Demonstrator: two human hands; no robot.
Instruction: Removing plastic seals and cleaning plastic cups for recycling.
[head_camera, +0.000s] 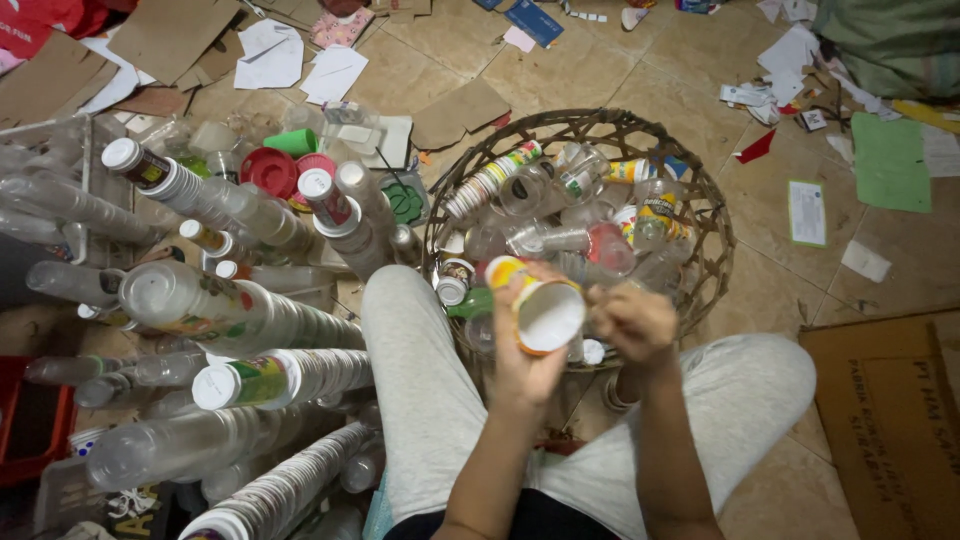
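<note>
Grey-trousered legs sit nearest, knees spread around a woven basket so both hands work just above it. Left of them, nested stacks of clear plastic cups lie on their sides on the floor, sorted apart from the loose cups in the basket. Left hand has its fingers closed around a paper cup, held over the basket's near rim, long axis tilted, white open mouth facing up and right toward the camera. Right hand is loosely curled beside it; whether it pinches anything, I cannot tell.
</note>
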